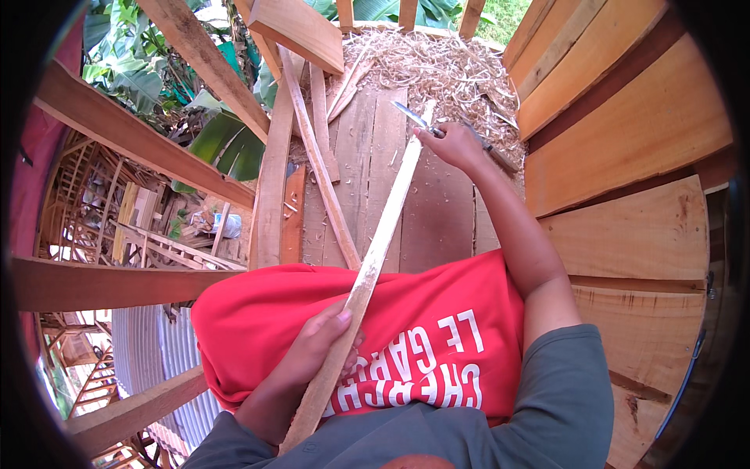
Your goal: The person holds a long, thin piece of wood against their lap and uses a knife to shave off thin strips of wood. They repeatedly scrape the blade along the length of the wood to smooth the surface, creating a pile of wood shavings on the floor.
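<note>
A long, pale wooden stick [383, 227] slants across my lap from the lower middle up toward the far end of the floor. My left hand [322, 338] is wrapped round its near part. Near the stick's far end, my right hand [455, 145] is closed on a knife [409, 113], whose blade points to the upper left and crosses beside the wood. The stick's upper stretch looks whiter and freshly shaved; its near part is rougher and browner. Past my right hand a dark, narrow piece [500, 159] shows, and I cannot tell whether it belongs to the knife.
Red cloth [266, 328] with white lettering covers my lap. Curled wood shavings [445, 66] heap at the far end of the plank floor [351, 148]. Another thin stick [324, 176] lies to the left. Board walling [625, 156] rises on the right, open wooden rails [141, 141] on the left.
</note>
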